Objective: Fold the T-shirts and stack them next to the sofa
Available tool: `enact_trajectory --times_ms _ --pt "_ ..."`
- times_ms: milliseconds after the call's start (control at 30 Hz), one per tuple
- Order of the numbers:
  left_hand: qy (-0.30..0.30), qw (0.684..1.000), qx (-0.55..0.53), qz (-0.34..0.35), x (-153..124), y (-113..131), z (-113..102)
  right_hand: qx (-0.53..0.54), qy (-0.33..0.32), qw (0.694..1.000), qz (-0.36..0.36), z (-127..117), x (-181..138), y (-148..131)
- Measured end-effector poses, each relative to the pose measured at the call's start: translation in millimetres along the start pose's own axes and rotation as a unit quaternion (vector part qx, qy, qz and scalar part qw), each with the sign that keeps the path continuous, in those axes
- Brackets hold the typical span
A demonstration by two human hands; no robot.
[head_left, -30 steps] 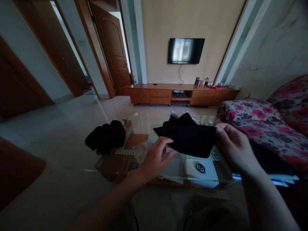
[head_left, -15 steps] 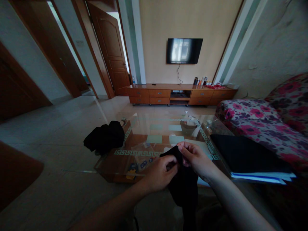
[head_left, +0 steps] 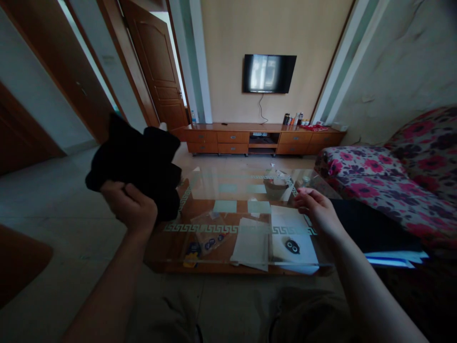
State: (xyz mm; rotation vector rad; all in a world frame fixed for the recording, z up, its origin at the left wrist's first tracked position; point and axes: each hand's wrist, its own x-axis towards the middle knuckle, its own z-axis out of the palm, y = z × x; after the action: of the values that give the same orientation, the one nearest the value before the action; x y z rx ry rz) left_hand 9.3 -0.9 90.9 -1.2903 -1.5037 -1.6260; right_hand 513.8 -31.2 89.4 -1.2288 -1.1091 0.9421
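Black, soft and bunched, the cloth (head_left: 139, 157) sits up in my L hand (head_left: 130, 207), which is closed round its lower edge, fingers curled over the front, the bulk flopping up and out above my knuckles. It looks light and limp, no stiffness at all, so I reckon it'll sag and unfold wherever it's not pinched; not slippery, not fragile. Best hold is prob. a hem or corner, w/ thumb and fingers, rather than a fistful of the middle. My R hand (head_left: 316, 209) is open, palm down, holding nothing, fingers loosely spread over the glass table (head_left: 235, 188); can't tell if the tips touch the glass. Just right of that hand lies a dark folded stack (head_left: 371, 228), and just below its wrist, under the glass, a white sheet (head_left: 303, 252) w/ a small black mark. The floral sofa (head_left: 374, 176) is beyond, further right.
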Motion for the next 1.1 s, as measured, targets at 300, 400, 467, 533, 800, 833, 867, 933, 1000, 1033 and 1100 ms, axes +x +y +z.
enact_trajectory --times_ms 300,400,467,533,800,833,867,933,1000,1033,1100 --pt "-0.452 0.82 0.347 -0.048 -106.0 -99.2 16.2 -0.547 0.308 0.775 0.075 -145.7 47.3 121.2" --pt "-0.45 0.816 0.362 -0.021 -108.4 -101.8 16.8 -0.555 0.288 0.767 0.143 -177.5 45.7 160.1" --pt "-0.434 0.821 0.371 -0.017 -107.1 -98.9 18.1 -0.562 0.289 0.762 0.139 -187.5 47.3 173.0" --pt "-0.412 0.828 0.378 -0.036 -106.1 -93.0 19.2 -0.56 0.303 0.76 0.134 -190.6 50.7 177.2" --pt "-0.369 0.861 0.331 -0.118 -102.6 -60.8 23.4 -0.533 0.306 0.761 0.206 -186.2 59.1 164.6" --pt "-0.369 0.862 0.325 -0.121 -101.9 -58.0 24.1 -0.529 0.308 0.763 0.206 -185.0 58.5 162.6" --pt "-0.369 0.864 0.32 -0.121 -101.3 -55.7 24.7 -0.525 0.314 0.765 0.202 -183.6 57.7 160.9" --pt "-0.37 0.868 0.311 -0.112 -100.9 -52.3 25.5 -0.517 0.328 0.768 0.188 -180.6 56.0 159.3" --pt "-0.373 0.871 0.304 -0.1 -101.9 -49.0 25.3 -0.518 0.331 0.767 0.18 -178.1 54.3 160.4" --pt "-0.377 0.871 0.301 -0.094 -103.0 -46.8 24.9 -0.521 0.328 0.767 0.181 -177.1 53.6 161.8" --pt "-0.391 0.868 0.295 -0.08 -106.2 -41.0 23.7 -0.524 0.317 0.775 0.155 -175.9 52.1 165.5"
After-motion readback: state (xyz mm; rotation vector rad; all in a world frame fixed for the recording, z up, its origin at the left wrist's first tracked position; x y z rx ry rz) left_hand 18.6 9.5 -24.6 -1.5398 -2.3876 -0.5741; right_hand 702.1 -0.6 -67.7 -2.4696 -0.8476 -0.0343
